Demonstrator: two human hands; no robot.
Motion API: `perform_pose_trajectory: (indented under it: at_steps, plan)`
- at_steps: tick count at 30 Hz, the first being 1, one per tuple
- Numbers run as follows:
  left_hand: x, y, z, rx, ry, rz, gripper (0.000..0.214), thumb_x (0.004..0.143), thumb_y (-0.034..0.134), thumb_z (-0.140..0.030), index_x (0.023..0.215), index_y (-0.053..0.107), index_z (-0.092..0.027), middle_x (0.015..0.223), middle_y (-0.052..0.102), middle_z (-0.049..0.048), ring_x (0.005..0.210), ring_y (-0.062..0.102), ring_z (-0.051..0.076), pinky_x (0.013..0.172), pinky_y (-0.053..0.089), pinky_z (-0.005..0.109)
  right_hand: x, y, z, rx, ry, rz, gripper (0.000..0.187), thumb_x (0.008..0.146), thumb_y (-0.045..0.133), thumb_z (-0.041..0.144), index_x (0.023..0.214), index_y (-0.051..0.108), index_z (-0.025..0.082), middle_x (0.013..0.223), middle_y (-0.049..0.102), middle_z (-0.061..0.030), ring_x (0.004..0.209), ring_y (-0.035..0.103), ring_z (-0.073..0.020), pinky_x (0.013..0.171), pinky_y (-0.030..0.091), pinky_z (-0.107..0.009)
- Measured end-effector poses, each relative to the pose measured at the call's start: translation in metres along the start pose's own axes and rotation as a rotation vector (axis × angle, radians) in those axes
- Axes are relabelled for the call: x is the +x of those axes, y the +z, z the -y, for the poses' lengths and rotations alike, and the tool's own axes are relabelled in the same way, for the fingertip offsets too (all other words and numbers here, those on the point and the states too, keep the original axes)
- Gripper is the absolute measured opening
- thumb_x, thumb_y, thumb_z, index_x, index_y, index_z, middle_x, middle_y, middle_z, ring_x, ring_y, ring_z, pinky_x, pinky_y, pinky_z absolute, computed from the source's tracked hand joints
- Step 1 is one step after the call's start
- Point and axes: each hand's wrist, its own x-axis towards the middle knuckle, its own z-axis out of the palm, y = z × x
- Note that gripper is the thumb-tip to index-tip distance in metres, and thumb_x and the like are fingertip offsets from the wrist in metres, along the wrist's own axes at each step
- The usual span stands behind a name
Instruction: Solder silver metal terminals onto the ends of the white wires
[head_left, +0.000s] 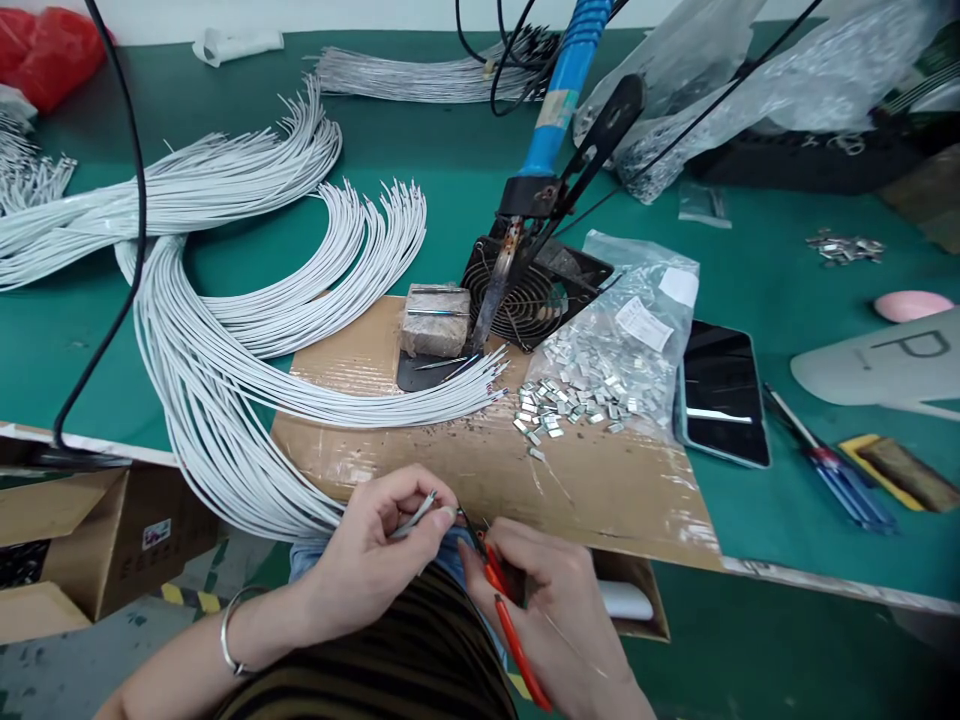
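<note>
Clock centred on the bare patch of cardboard (450, 460), 12 pointing away from you.

- 7 o'clock: your left hand (394, 565), thumb and finger pinched on a white wire (415, 520), its end poking up past the grip.
- 5 o'clock: your right hand (559, 600), closed round red-handled pliers (517, 650). Nose reaches your left fingertips; whether it bites anything, can't tell.
- 9 to 10 o'clock: wire bundle (247, 385), curving in long loose arcs. Whether your wire belongs to it, can't tell.
- 2 o'clock: small metal clips (559, 400), spilling from a plastic bag (622, 330).

Handling, my reckoning: wire light, springy, smooth-jacketed, apt to roll. Pinch the jacket just behind the end. Tip likely the delicate part; squeeze gently. Clips thin, slippery; lift by the edges. Mind the soldering iron (499, 275), 12 o'clock: possibly hot.
</note>
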Motion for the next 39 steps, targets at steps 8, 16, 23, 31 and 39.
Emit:
perform_pose_trajectory:
  at_steps: [8, 16, 23, 31, 39]
  plan:
    - [0.002, 0.001, -0.002, 0.003, 0.003, 0.015, 0.015, 0.097, 0.065, -0.028, 0.087, 0.063, -0.017, 0.065, 0.045, -0.007, 0.057, 0.032, 0.01, 0.051, 0.024, 0.025, 0.0, -0.002, 0.0, -0.026, 0.022, 0.019, 0.044, 0.098, 0.058, 0.023, 0.061, 0.034, 0.023, 0.056, 0.039, 0.0065, 0.046, 0.041, -0.0069, 0.044, 0.031, -0.018]
    - [0.003, 0.001, -0.001, 0.008, 0.001, 0.014, 0.016, 0.097, 0.065, -0.028, 0.087, 0.062, -0.017, 0.066, 0.046, -0.0063, 0.058, 0.033, 0.01, 0.052, 0.025, 0.025, 0.0, -0.001, 0.001, -0.025, 0.0, -0.003, 0.045, 0.095, 0.057, 0.019, 0.061, 0.028, 0.023, 0.054, 0.035, 0.0072, 0.045, 0.037, -0.0062, 0.043, 0.029, -0.018]
    - [0.0, 0.001, -0.004, 0.015, -0.02, 0.028, 0.017, 0.097, 0.066, -0.03, 0.086, 0.064, -0.017, 0.067, 0.047, -0.0057, 0.057, 0.034, 0.01, 0.052, 0.026, 0.025, -0.003, 0.001, 0.0, -0.034, -0.026, -0.027, 0.044, 0.092, 0.056, 0.015, 0.059, 0.027, 0.023, 0.054, 0.033, 0.007, 0.044, 0.034, -0.0067, 0.042, 0.027, -0.02]
    - [0.001, 0.001, -0.005, -0.056, -0.129, 0.012, 0.041, 0.092, 0.073, -0.055, 0.085, 0.066, -0.016, 0.063, 0.05, -0.0039, 0.056, 0.037, 0.01, 0.052, 0.029, 0.024, -0.01, -0.002, -0.018, -0.084, 0.004, -0.103, 0.048, 0.097, 0.058, 0.015, 0.061, 0.027, 0.024, 0.058, 0.03, 0.0071, 0.048, 0.033, -0.0076, 0.046, 0.027, -0.022]
    - [0.002, -0.002, -0.006, -0.124, -0.178, 0.011, 0.053, 0.085, 0.078, -0.067, 0.083, 0.067, -0.016, 0.064, 0.054, -0.0017, 0.055, 0.037, 0.01, 0.051, 0.028, 0.024, -0.006, -0.003, -0.02, -0.074, -0.028, -0.026, 0.043, 0.092, 0.061, 0.016, 0.062, 0.032, 0.023, 0.058, 0.038, 0.0063, 0.048, 0.04, -0.0074, 0.047, 0.031, -0.02]
